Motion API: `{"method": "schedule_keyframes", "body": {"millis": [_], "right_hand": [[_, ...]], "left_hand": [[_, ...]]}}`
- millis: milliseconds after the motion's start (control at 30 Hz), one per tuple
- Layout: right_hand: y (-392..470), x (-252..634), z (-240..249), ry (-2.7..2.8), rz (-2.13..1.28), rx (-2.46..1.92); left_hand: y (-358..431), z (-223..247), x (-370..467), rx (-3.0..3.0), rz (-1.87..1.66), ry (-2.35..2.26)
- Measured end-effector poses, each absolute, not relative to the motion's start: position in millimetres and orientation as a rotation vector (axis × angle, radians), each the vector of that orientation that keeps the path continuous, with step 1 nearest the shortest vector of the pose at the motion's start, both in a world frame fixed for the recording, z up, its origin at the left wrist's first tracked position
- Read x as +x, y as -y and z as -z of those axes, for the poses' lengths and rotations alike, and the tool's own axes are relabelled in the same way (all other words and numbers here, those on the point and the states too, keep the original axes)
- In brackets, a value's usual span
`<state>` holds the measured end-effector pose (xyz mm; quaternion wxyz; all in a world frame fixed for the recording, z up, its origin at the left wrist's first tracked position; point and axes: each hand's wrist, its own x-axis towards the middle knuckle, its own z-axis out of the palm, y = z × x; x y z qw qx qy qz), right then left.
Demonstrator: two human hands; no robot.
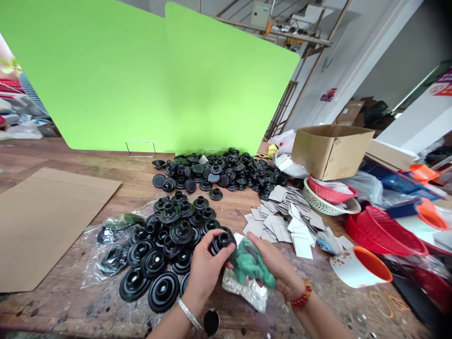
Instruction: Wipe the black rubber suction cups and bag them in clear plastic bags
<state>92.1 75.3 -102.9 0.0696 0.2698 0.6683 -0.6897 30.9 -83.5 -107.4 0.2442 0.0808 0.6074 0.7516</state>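
My left hand (206, 266) grips a round black stepped knob (223, 241), its narrow hollow neck facing up. Close beside it, my right hand (273, 261) is wrapped round a green cloth (249, 263), which is against or very near the knob's right side. Under the cloth lies a crinkled silvery packet (247, 293). Left of my hands, a loose pile of similar black knobs (171, 235) covers the table, some upright and some showing a metal centre. A few more sit in clear plastic bags (111, 254) at the pile's left edge.
A larger heap of black knobs (226, 172) lies at the back before green boards (158, 80). White card squares (282, 216) spread to the right, near baskets (328, 200), a cardboard box (332, 150) and an orange-lined white container (360, 267). Flat cardboard (49, 221) lies left.
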Motion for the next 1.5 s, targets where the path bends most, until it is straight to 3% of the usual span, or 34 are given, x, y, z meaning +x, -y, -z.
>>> {"method": "schedule_keyframes", "body": {"millis": [133, 200, 367, 600, 800, 933, 1133, 1500], "right_hand": [[-96, 94, 96, -3.134, 1.34, 0.554], [-91, 95, 90, -3.327, 1.205, 0.227], [-66, 91, 74, -3.071, 1.348, -0.391], [-62, 91, 73, -3.168, 1.412, -0.261], [-52, 103, 91, -3.326, 1.403, -0.444], [-51, 104, 87, -3.175, 1.535, -0.27], [-51, 100, 82, -2.105, 2.35, 0.22], [-37, 102, 86, -2.169, 2.383, 0.155]], "left_hand": [[86, 109, 23, 0.268, -2.017, -1.738], [85, 109, 24, 0.35, -1.97, -1.789], [83, 109, 28, 0.525, -1.921, -1.805], [91, 103, 36, 0.337, -2.026, -1.57], [94, 94, 38, 0.322, -2.102, -1.323], [96, 96, 39, 0.234, -2.135, -1.262], [101, 91, 39, 0.243, -2.148, -1.219], [109, 93, 41, 0.315, -1.997, -1.349]]}}
